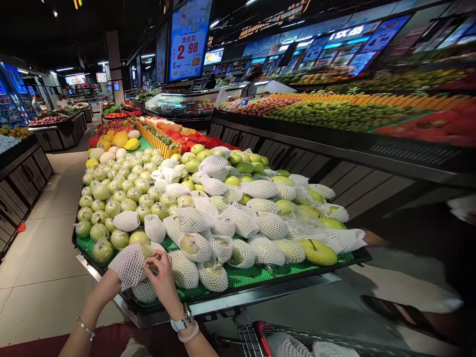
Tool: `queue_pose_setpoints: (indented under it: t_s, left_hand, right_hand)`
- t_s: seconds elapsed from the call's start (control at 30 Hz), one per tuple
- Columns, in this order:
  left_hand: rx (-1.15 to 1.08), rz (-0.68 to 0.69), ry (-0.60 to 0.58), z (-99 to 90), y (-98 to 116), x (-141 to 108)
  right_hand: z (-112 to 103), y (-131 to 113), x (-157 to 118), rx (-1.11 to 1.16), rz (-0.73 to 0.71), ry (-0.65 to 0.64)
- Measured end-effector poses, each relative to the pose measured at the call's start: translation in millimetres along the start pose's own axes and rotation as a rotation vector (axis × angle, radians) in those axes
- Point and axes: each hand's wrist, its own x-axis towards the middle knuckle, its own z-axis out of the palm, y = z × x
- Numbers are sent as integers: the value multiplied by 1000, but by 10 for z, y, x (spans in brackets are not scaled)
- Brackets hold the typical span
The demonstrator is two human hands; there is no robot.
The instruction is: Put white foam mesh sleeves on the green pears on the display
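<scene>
My left hand (110,281) reaches into a white foam net sleeve (128,265), which covers its fingers. At the sleeve's right end shows part of a green, round pear-like fruit (149,250). My right hand (161,277) is closed in a pinch at that end, thumb and fingertips at the sleeve's edge against the fruit. Just beyond are round green fruits (121,208) in clear film. To the right lie foam-netted fruits (193,247), some stacked on others. Another netted fruit (145,291) sits below my hands, partly hidden.
Green mesh lines the display stand (260,292), which has a metal front edge. A shopping cart (260,337) with netted items stands at the lower right. A blurred person's leg (409,277) is at the right. A bare mango-like fruit (319,252) lies near the stand's corner.
</scene>
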Motion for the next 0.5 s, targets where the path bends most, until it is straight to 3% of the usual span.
queue_pose_setpoints:
  t_s: [0.23,0.5]
  left_hand:
    - [71,50,4,6,-41,93]
    - [188,89,95,225,-172,191]
  right_hand:
    - [35,62,-4,12,20,-9]
    - [11,145,117,-33,93,28]
